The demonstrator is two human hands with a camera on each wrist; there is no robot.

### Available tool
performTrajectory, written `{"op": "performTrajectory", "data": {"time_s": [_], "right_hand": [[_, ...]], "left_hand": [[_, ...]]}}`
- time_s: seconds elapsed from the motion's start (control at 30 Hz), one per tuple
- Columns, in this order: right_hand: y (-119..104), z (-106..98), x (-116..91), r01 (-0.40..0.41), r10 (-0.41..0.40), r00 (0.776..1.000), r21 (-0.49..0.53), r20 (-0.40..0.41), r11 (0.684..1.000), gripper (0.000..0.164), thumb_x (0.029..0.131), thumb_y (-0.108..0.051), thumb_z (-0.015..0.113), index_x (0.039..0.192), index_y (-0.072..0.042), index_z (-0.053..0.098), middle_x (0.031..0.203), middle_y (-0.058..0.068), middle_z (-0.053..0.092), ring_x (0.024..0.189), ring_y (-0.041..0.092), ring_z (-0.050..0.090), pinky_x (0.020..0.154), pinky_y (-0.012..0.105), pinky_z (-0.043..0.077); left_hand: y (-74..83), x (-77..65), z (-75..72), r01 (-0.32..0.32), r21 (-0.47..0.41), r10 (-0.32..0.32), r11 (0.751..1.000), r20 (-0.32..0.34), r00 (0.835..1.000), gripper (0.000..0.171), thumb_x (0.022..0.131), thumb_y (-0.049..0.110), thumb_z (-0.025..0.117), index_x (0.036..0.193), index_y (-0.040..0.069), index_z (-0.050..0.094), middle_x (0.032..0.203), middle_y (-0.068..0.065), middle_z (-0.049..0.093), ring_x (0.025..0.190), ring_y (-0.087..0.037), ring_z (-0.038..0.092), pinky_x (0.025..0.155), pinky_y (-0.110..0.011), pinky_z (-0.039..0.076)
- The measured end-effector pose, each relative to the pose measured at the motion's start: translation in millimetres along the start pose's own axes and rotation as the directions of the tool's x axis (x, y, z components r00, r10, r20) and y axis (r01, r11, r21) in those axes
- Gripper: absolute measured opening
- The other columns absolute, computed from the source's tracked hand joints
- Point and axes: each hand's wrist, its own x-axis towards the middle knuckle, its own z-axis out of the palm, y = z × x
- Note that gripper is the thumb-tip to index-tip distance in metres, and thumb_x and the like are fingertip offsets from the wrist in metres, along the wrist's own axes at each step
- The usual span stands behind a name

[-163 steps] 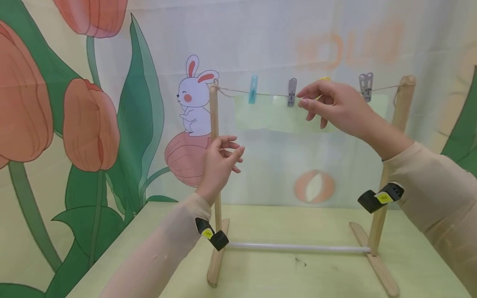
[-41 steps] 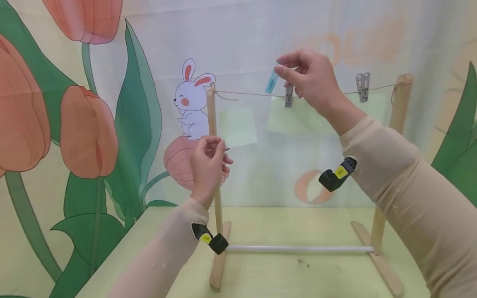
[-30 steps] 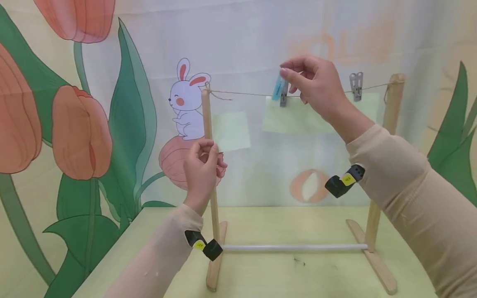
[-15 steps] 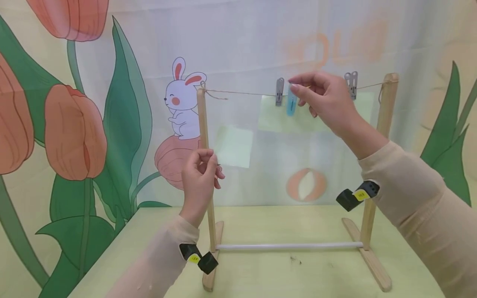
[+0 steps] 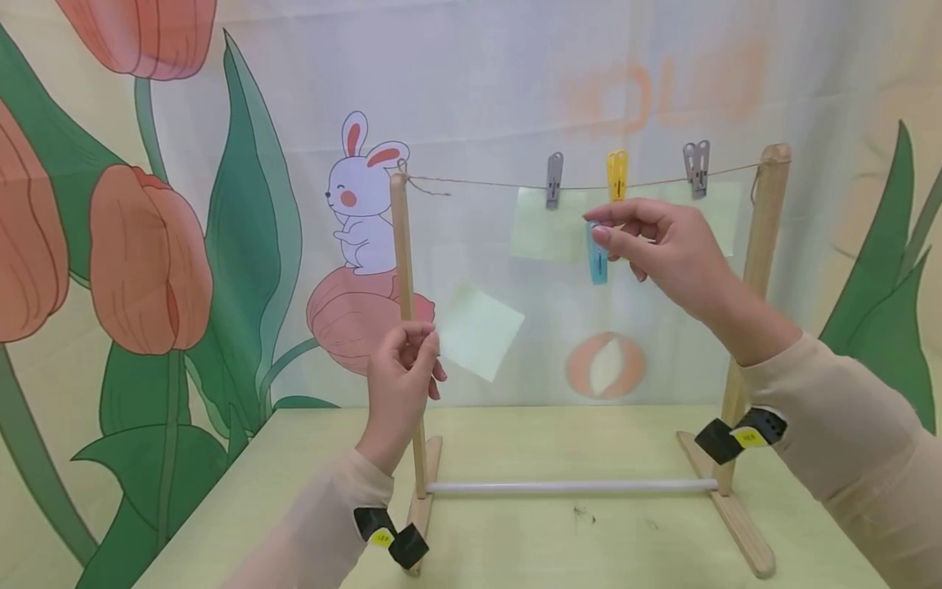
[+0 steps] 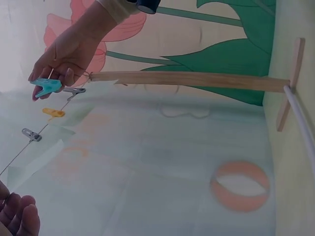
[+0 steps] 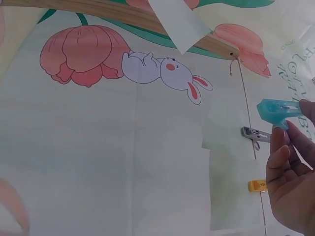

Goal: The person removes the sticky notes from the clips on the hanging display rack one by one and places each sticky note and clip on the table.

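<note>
My right hand (image 5: pixel 673 245) pinches a light blue clothespin (image 5: pixel 598 262) by its handle end, its jaws pointing down, in front of and below the line. The same clothespin (image 6: pixel 47 85) shows side-on in the left wrist view. My left hand (image 5: pixel 401 372), beside the left post, pinches a pale green square of paper (image 5: pixel 482 331) at its left corner, tilted and away from the line. On the twine line (image 5: pixel 486 183), a grey clothespin (image 5: pixel 553 182), a yellow clothespin (image 5: pixel 616 174) and grey clothespins at the right (image 5: pixel 695 169) stay clipped over hanging green papers (image 5: pixel 537 233).
The line runs between a left wooden post (image 5: pixel 402 245) and a right wooden post (image 5: pixel 761 229). A white rod (image 5: pixel 574 487) joins their feet on the pale table (image 5: pixel 589 548). A curtain printed with tulips and a rabbit (image 5: pixel 361 204) hangs behind.
The blue clothespin has come off the line into my right hand, which has since moved down and right. My left hand has taken the leftmost paper and lowered it, turning it.
</note>
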Motion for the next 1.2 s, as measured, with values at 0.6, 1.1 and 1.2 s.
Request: {"op": "performTrajectory", "data": {"time_s": [0.6,1.1,1.2], "right_hand": [[36,2,-35,0.01,-0.008,0.999,-0.054,0.049,0.999,0.025,0.091,-0.019,0.066,0.116,-0.012,0.066,0.079,-0.014,0.065,0.066,0.007,0.058,0.051,0.023,0.046],[61,8,-69,-0.005,0.011,0.997,-0.071,0.079,0.997,0.024,0.091,-0.015,0.067,0.114,-0.009,0.066,0.091,-0.018,0.067,0.064,0.009,0.056,0.05,0.023,0.046],[63,9,-76,-0.003,0.011,0.996,-0.089,0.085,0.996,0.024,0.091,-0.015,0.067,0.114,-0.009,0.066,0.09,-0.019,0.066,0.063,0.009,0.055,0.05,0.023,0.046]], "left_hand": [[-21.0,-20.2,-2.8,0.061,0.039,-0.063,0.997,0.066,0.996,0.01,0.093,0.002,0.058,0.099,-0.002,0.064,0.062,-0.004,0.051,0.041,-0.007,0.045,0.037,-0.023,0.045],[-34.0,-38.1,-4.4,0.15,0.063,-0.157,0.987,0.118,0.98,0.009,0.091,0.006,0.063,0.098,0.001,0.066,0.067,-0.002,0.054,0.048,-0.007,0.05,0.04,-0.02,0.046],[-37.2,-40.3,-4.3,0.158,0.078,-0.166,0.984,0.125,0.978,0.008,0.091,0.007,0.064,0.097,0.002,0.066,0.065,-0.003,0.054,0.047,-0.008,0.05,0.039,-0.02,0.046]]}}
